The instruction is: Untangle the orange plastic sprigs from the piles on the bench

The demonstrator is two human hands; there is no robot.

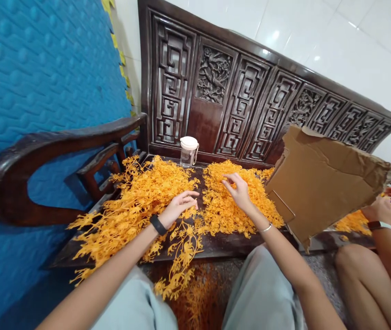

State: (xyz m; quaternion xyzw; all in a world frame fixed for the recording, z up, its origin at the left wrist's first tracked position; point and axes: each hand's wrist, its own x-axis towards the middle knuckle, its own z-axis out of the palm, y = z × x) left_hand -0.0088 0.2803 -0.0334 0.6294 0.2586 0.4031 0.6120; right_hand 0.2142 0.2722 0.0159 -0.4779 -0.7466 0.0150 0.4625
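My left hand [180, 207], with a black wristband, has its fingers closed at the top of an orange plastic flower sprig [186, 250]. The sprig's branches hang down over the bench's front edge. Beside that hand, on the left, lies a heap of orange plastic sprigs [130, 206]. My right hand [238, 189], wearing a thin bangle, is above a second pile of small orange pieces [237, 220]. Its thumb and index finger are pinched together; whatever is between them is too small to make out.
A dark carved wooden bench [202, 121] holds both piles. A clear cup with a white lid [189, 151] stands by the backrest. A cardboard sheet [326, 183] stands tilted on the right, beside another person's hand [381, 211]. Orange bits [202, 298] lie below the bench edge.
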